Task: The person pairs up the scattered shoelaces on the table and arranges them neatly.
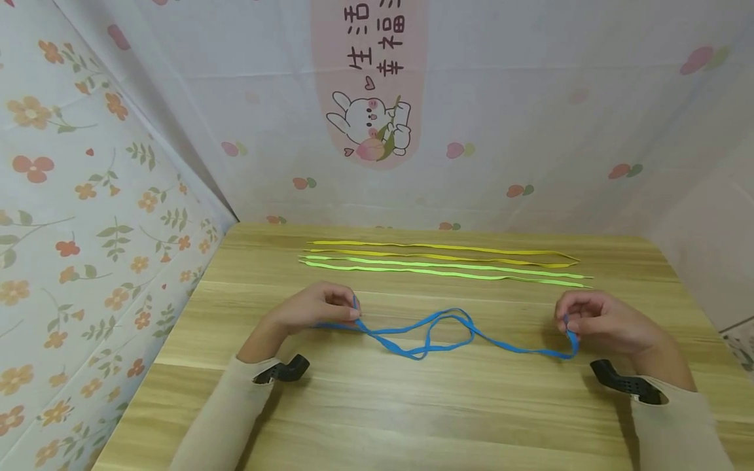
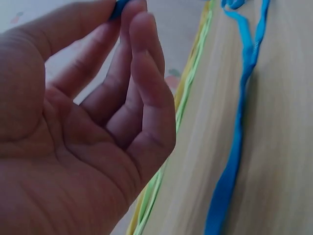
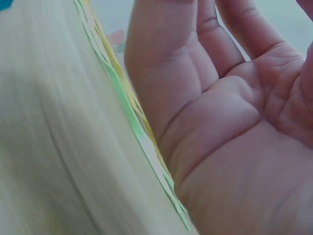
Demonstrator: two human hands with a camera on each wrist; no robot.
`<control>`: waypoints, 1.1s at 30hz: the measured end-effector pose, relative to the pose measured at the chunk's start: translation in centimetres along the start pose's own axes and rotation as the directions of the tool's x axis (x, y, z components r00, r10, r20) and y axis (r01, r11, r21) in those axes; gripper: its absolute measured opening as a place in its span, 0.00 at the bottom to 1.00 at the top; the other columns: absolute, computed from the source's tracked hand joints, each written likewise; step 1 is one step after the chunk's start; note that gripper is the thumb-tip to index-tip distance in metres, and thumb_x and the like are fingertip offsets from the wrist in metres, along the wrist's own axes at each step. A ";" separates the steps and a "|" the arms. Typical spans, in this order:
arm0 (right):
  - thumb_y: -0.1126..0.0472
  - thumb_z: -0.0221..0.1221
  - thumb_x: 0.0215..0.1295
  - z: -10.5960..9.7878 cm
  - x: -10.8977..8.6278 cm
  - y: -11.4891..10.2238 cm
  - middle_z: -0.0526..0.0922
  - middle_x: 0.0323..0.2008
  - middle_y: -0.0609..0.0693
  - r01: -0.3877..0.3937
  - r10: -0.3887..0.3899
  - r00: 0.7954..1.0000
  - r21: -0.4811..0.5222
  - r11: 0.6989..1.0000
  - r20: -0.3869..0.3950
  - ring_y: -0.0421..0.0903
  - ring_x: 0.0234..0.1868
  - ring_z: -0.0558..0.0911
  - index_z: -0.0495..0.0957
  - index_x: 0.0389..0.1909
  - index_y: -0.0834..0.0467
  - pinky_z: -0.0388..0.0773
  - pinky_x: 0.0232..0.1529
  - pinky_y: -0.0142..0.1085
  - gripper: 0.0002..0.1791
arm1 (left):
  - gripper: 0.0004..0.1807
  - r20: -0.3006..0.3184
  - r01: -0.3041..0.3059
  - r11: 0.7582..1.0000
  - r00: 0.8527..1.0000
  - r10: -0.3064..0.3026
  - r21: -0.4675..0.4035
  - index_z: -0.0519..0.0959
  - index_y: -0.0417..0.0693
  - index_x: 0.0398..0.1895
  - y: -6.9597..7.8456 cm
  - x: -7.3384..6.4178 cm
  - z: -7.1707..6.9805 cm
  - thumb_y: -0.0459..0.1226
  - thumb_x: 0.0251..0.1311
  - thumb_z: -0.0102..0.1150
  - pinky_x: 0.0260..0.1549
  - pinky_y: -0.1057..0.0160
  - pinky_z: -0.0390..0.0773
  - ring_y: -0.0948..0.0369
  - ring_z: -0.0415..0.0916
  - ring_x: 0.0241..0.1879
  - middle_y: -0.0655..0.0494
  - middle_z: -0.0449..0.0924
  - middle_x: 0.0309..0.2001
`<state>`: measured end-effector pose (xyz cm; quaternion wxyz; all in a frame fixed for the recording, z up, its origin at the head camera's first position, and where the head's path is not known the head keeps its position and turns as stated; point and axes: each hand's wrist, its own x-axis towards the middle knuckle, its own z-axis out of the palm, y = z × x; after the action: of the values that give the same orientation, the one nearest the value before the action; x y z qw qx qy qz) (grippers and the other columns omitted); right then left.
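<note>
A blue shoelace lies in loose loops across the middle of the table in the head view. My left hand pinches it between thumb and fingertips at its left part, and one strand trails on the wood below that hand. In the left wrist view a bit of the blue lace shows at the fingertips. On the other side my right hand pinches the lace's right part, which hangs from the fingers and bends down to the table. The right fingertips are cut off in the right wrist view.
Behind the hands, yellow laces and light green laces lie stretched side by side along the wooden table. A printed cloth hangs behind the far edge, and a flowered cloth hangs at the left.
</note>
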<state>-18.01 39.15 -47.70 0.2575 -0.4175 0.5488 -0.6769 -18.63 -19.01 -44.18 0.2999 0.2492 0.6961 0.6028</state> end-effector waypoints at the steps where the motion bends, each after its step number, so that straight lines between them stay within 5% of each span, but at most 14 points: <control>1: 0.92 0.38 0.68 -0.1 -0.2 -0.1 0.85 0.51 0.55 0.014 -0.014 1.000 0.018 1.000 0.004 0.52 0.40 0.80 0.77 0.57 0.71 0.72 0.33 0.48 0.28 | 0.05 0.013 -0.010 1.000 1.000 0.010 -0.007 0.83 0.39 0.39 0.0 -0.2 -0.3 0.30 0.77 0.63 0.57 0.52 0.86 0.56 0.86 0.46 0.49 0.84 0.43; 5: 0.92 0.36 0.70 -0.5 -0.7 -0.4 0.84 0.55 0.56 0.085 -0.088 0.996 0.079 0.993 0.025 0.51 0.47 0.81 0.76 0.59 0.72 0.74 0.39 0.45 0.28 | 0.07 0.065 -0.046 0.998 0.997 0.049 -0.050 0.84 0.44 0.38 0.1 -0.9 -1.5 0.27 0.76 0.61 0.55 0.55 0.86 0.58 0.84 0.43 0.52 0.83 0.41; 10: 0.90 0.35 0.73 -0.9 -1.2 -0.9 0.82 0.54 0.57 0.162 -0.169 0.985 0.131 0.978 0.044 0.58 0.43 0.69 0.74 0.58 0.72 0.62 0.37 0.47 0.25 | 0.07 0.086 -0.091 0.995 0.992 0.094 -0.044 0.85 0.44 0.39 0.1 -2.0 -3.1 0.26 0.75 0.62 0.52 0.59 0.86 0.61 0.83 0.40 0.56 0.85 0.39; 14: 0.89 0.33 0.74 -1.1 -1.8 -1.4 0.79 0.53 0.59 0.189 -0.197 0.980 0.155 0.970 0.037 0.59 0.43 0.64 0.73 0.59 0.73 0.58 0.37 0.47 0.25 | 0.05 0.102 -0.140 0.990 0.985 0.140 -0.013 0.85 0.38 0.41 0.2 -2.9 -4.4 0.25 0.75 0.60 0.50 0.60 0.86 0.61 0.83 0.40 0.59 0.86 0.39; 18: 0.88 0.31 0.75 -1.3 -2.5 -1.7 0.77 0.53 0.60 0.206 -0.214 0.977 0.183 0.961 0.022 0.58 0.45 0.64 0.72 0.60 0.74 0.58 0.38 0.46 0.25 | 0.09 0.115 -0.184 0.983 0.976 0.183 -0.006 0.86 0.42 0.42 0.2 -3.7 -5.6 0.23 0.75 0.58 0.47 0.60 0.85 0.60 0.81 0.39 0.61 0.86 0.40; 28: 0.85 0.30 0.79 -1.4 -2.7 -2.2 0.77 0.56 0.64 0.268 -0.285 0.958 0.247 0.931 0.035 0.58 0.43 0.60 0.68 0.65 0.77 0.57 0.40 0.45 0.23 | 0.16 0.096 -0.255 0.964 0.960 0.261 -0.071 0.88 0.50 0.45 -0.1 -5.8 -7.6 0.22 0.75 0.57 0.48 0.61 0.83 0.63 0.81 0.42 0.63 0.87 0.42; 33: 0.86 0.27 0.78 -1.6 -3.2 -2.1 0.78 0.58 0.65 0.289 -0.291 0.956 0.294 0.911 -0.035 0.58 0.44 0.66 0.69 0.64 0.79 0.59 0.43 0.44 0.25 | 0.19 0.056 -0.288 0.953 0.954 0.294 -0.094 0.89 0.53 0.45 -0.7 -6.5 -8.3 0.22 0.76 0.54 0.48 0.63 0.82 0.64 0.81 0.42 0.63 0.87 0.42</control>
<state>-17.52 43.13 -46.70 0.2166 -0.4542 0.3719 -0.7801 -20.09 -29.44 -43.30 0.2419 0.3569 0.6148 0.6604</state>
